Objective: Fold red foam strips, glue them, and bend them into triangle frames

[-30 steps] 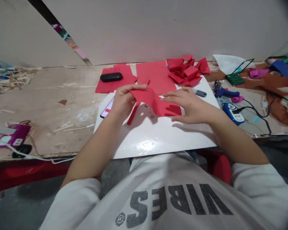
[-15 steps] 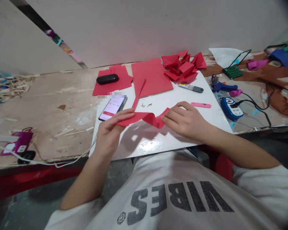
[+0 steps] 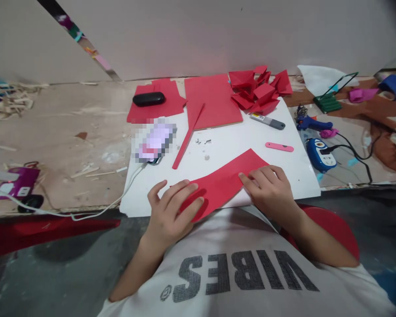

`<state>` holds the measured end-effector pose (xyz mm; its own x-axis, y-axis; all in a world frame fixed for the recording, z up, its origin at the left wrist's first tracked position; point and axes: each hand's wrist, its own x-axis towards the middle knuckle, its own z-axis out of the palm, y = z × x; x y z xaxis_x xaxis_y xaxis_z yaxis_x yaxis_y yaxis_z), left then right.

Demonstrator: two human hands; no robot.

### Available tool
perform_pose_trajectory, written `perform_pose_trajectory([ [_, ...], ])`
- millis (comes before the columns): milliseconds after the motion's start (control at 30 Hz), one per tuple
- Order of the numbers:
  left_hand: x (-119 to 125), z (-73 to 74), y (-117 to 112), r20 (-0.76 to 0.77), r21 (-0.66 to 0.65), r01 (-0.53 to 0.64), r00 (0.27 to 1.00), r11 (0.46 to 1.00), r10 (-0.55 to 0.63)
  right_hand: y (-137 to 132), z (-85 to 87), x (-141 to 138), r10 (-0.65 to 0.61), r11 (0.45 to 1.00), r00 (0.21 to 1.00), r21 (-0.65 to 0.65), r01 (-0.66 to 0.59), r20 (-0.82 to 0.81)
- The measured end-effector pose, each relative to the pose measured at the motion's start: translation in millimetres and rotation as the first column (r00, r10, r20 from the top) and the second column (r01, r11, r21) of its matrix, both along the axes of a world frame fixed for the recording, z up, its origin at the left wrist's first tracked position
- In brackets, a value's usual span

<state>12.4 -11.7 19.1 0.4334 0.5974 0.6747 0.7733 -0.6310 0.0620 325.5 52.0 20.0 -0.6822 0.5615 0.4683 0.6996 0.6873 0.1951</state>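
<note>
One rectangular red paper sheet point(image 3: 222, 187) lies aslant over the near edge of your smooth white board point(image 3: 236, 143). Your left hand point(image 3: 172, 212) spreads over its left end, fingers apart, unclenched; your right hand point(image 3: 273, 191) touches its right end, fingers curled, pinch indeterminable.

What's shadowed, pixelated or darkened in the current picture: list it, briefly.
Head view: coarse pixels cover much of the phone; head view: the left hand casts a shadow on the red paper; head view: the upper right corner is dark.
</note>
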Motion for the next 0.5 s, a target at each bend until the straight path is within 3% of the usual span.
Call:
perform_pose_trajectory([
  [167, 2, 8.8, 7, -0.065, -0.049, 0.094, 0.993, 0.994, -0.097, -4, -11.9, -5, -0.076, 0.997, 0.994, 0.025, 0.078, -0.084],
  [367, -24, 6.0, 0, 0.026, -0.077, 0.035, 0.999, 0.996, -0.034, -8, -24.1, -12, -0.099, 0.994, 0.987, -0.058, 0.092, -0.126],
  [500, -65, 13.3, 12, -0.047, -0.343, -0.048, 0.998, 0.938, 0.034, -6, -28.8, -12, -0.02, 0.994, 0.984, -0.107, 0.001, -0.178],
])
